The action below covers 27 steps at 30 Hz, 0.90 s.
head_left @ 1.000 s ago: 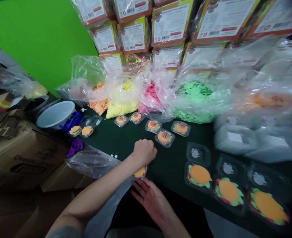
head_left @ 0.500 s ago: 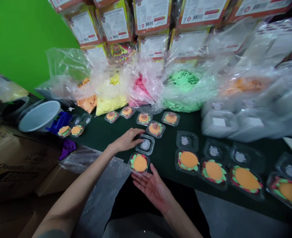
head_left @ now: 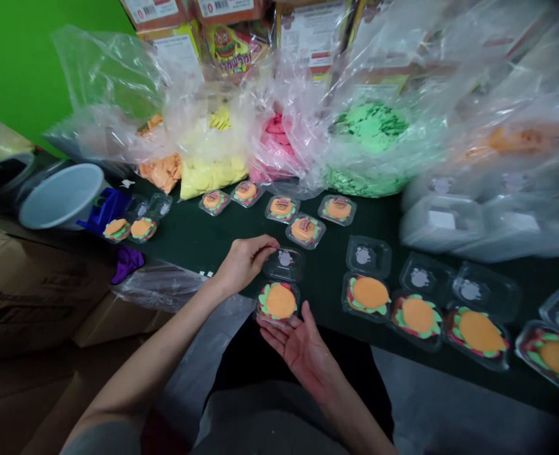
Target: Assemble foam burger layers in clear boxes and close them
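An open clear clamshell lies at the near edge of the dark green table (head_left: pixel 198 237). Its base holds a foam burger (head_left: pixel 279 301) of orange, green and red layers, and its lid (head_left: pixel 286 262) is folded back flat behind it. My left hand (head_left: pixel 244 260) curls its thumb and fingers on the lid's left edge. Palm up with fingers spread, my right hand (head_left: pixel 298 344) touches the front rim of the base from below the table edge.
More open clamshells with foam burgers (head_left: pixel 369 292) run along the near edge to the right, and closed small packs (head_left: pixel 305 229) lie behind. Plastic bags of orange, yellow (head_left: pixel 210 174), pink and green (head_left: pixel 369 145) foam pieces stand at the back. At left are a white bowl (head_left: pixel 59 196) and cardboard boxes (head_left: pixel 28 284).
One second ago my left fist pressed on the pack at the table edge. The pack now lies open, with my left fingers on its lid. My right hand stays palm up beneath it.
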Each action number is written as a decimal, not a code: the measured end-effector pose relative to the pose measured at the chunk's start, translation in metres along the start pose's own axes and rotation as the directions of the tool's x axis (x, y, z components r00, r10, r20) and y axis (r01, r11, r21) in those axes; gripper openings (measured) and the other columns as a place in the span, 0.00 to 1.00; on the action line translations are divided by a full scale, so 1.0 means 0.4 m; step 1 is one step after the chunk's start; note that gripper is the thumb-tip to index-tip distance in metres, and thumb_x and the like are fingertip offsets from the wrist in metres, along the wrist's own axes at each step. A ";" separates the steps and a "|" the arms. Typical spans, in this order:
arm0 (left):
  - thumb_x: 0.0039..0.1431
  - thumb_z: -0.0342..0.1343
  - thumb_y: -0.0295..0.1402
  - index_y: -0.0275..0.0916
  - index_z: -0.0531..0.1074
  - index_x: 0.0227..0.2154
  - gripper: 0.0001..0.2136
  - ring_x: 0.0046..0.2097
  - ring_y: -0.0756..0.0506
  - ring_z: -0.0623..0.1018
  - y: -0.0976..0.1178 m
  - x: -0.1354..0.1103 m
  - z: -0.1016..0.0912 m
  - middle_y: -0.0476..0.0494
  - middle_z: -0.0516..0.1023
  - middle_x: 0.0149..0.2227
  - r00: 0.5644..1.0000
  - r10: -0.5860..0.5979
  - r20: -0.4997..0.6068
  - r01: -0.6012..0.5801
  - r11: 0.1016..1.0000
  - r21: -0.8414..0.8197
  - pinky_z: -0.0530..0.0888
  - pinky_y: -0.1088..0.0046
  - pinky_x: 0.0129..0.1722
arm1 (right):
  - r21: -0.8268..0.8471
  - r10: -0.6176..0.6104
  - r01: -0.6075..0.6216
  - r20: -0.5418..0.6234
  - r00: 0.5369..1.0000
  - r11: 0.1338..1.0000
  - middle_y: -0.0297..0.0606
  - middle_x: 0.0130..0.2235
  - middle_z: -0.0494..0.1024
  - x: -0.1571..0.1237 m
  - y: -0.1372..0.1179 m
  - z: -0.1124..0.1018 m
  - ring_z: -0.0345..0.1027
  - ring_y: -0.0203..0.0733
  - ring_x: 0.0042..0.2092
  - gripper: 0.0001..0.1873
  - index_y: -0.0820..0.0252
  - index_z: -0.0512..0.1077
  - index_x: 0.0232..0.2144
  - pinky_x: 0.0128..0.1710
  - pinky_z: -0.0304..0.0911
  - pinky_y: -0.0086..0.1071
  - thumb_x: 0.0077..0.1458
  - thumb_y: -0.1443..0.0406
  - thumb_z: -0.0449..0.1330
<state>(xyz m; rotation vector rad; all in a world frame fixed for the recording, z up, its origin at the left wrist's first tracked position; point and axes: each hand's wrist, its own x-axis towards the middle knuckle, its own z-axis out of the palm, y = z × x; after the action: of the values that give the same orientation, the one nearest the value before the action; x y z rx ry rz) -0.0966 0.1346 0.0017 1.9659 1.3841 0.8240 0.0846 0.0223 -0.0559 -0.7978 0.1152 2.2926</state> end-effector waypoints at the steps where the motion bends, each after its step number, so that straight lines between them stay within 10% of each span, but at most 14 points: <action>1: 0.68 0.52 0.29 0.39 0.78 0.43 0.09 0.36 0.50 0.80 0.006 -0.008 -0.002 0.48 0.83 0.38 1.000 0.003 -0.021 -0.003 1.000 -0.004 0.71 0.78 0.36 | -0.022 -0.011 0.011 0.008 1.000 1.000 0.57 0.54 0.79 -0.003 0.000 0.002 0.72 0.55 0.59 0.36 0.68 0.71 0.54 0.66 0.56 0.47 0.62 0.41 0.56; 27: 0.66 0.54 0.32 0.39 0.79 0.39 0.09 0.29 0.51 0.75 0.029 -0.030 0.014 0.50 0.80 0.31 0.987 -0.126 -0.104 0.124 0.992 -0.023 0.67 0.78 0.29 | -0.176 -0.249 0.272 0.143 0.958 0.946 0.42 0.62 0.73 -0.035 -0.043 0.012 0.74 0.55 0.56 0.28 0.47 0.62 0.64 0.61 0.61 0.61 0.64 0.55 0.59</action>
<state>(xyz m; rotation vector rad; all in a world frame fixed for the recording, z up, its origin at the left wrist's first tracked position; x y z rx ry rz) -0.0886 0.1192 0.0052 1.8248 1.5395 0.8884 0.1013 0.0284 -0.0418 -0.7238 -0.2586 2.1117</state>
